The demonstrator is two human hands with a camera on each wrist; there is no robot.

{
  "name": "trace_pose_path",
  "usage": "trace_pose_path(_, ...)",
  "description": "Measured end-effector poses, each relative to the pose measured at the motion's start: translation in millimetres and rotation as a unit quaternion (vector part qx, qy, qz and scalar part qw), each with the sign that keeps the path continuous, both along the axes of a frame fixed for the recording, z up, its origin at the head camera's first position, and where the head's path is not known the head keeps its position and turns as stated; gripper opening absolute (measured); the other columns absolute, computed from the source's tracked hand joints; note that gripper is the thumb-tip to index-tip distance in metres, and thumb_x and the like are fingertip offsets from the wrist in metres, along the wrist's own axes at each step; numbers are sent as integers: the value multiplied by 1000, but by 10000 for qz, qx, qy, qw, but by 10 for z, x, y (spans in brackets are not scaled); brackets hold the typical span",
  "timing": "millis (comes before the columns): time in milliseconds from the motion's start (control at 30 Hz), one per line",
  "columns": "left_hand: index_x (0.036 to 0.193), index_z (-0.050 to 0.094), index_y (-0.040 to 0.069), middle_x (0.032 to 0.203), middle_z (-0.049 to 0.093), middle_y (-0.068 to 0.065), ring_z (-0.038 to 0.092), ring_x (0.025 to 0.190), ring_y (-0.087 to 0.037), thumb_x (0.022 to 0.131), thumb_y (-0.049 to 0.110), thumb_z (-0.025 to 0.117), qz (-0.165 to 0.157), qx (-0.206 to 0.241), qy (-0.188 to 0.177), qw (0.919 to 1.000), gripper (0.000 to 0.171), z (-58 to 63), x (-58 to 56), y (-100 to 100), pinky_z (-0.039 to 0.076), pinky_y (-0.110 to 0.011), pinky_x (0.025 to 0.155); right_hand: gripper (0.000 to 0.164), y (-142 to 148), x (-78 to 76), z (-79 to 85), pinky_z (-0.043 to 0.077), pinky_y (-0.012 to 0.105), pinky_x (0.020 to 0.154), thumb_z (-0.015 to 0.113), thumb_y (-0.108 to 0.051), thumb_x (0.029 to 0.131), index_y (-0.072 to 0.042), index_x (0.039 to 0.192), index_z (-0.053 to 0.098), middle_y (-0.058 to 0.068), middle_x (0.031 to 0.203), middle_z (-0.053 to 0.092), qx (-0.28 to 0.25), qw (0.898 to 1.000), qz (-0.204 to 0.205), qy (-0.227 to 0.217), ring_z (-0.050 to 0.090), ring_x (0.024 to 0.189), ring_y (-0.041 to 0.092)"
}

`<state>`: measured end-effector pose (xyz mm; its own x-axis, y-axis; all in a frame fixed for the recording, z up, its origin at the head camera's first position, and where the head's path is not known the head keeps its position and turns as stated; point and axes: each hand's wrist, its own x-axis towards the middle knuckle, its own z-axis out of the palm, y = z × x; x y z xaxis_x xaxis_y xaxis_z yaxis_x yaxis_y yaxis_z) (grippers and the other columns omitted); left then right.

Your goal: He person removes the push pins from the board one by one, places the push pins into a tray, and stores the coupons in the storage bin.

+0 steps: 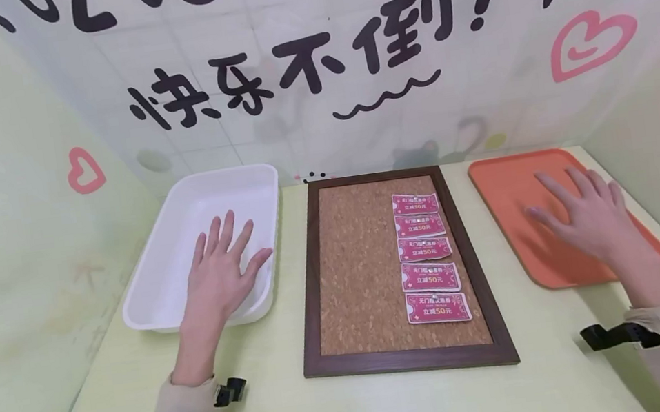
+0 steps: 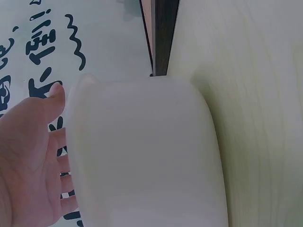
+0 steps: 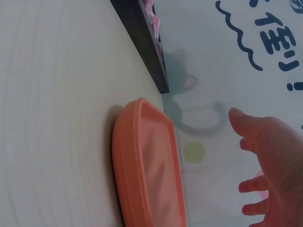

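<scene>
Five pink coupons, each with a small pin, line the right part of a wood-framed corkboard at the centre of the head view. At centre left, the left hand hovers above a white plastic tub, fingers spread; at centre right, the right hand, fingers also spread, hangs over an orange tray.

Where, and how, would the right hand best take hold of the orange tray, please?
Probably pinch the orange tray by its near rim, from the person's side: the tray lies flat, and its raised wall offers an edge.
</scene>
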<state>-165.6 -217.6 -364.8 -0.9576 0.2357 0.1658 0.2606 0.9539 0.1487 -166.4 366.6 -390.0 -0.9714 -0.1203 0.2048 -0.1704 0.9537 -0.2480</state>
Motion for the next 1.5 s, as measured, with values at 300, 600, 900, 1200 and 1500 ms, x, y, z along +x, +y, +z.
trace_pose_path(300,157,34,12,167,13,-17,4,153,-36,103,59,40,-135,-2,-42,9999,73,17,14,139,2,-50,122,76,-83,-3,25,1,76,110,55,-50,100,-20,162,22,36,158,14,-65,9998,164,53,8,142,61)
trace_pose_path(600,156,38,13,165,17,-18,10,153,-36,103,57,43,-345,167,78,9992,69,19,43,313,7,-50,122,73,-226,35,84,6,75,109,57,-46,100,-18,160,26,35,157,18,-187,9988,438,144,10,144,58)
trace_pose_path(900,153,45,15,159,32,-24,25,149,-39,103,53,47,-641,359,325,9968,63,14,74,515,19,-53,120,67,-442,62,114,20,77,104,63,-38,99,-18,157,36,36,153,28,-582,9947,825,211,27,135,62)
trace_pose_path(1200,146,51,7,143,51,-25,47,134,-42,105,46,50,-989,609,355,9926,57,-26,139,770,36,-56,110,64,-736,145,155,32,71,102,67,-34,98,-11,152,43,30,146,43,-721,9901,1181,217,40,130,55)
trace_pose_path(1500,139,53,-5,128,61,-25,59,119,-40,104,37,56,-1513,910,380,9836,55,-80,161,980,46,-53,102,56,-984,221,124,44,63,96,71,-27,96,-8,144,52,21,135,56,-868,9826,1610,312,53,122,44)
